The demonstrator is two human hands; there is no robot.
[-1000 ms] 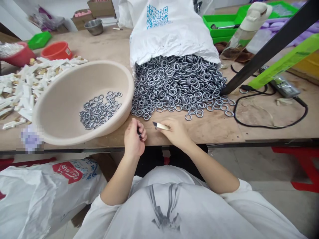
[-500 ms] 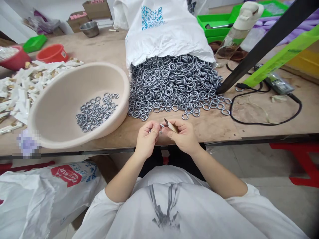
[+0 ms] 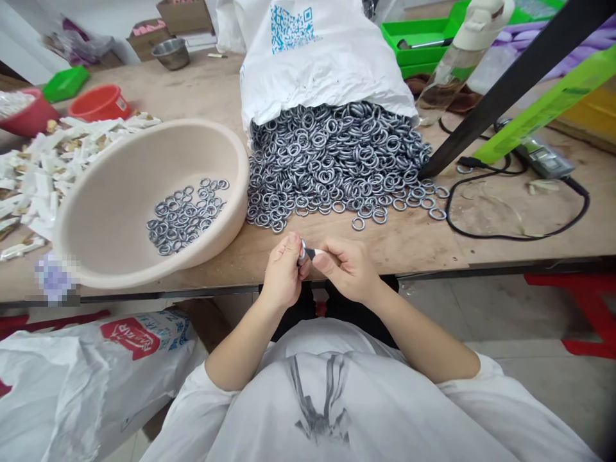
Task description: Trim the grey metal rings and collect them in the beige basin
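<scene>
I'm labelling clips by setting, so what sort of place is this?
Probably a workshop: a heap of grey rings spills from a white sack onto the worktable, a wide basin holds more rings, and white pieces lie piled beside it.

the rings (image 3: 332, 160) are metallic grey, the basin (image 3: 108, 205) beige, the sack (image 3: 332, 74) white with blocky blue print (image 3: 291, 29).

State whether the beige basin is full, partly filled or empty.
The basin is partly filled: grey rings lie inside, but much of it is bare.
</scene>
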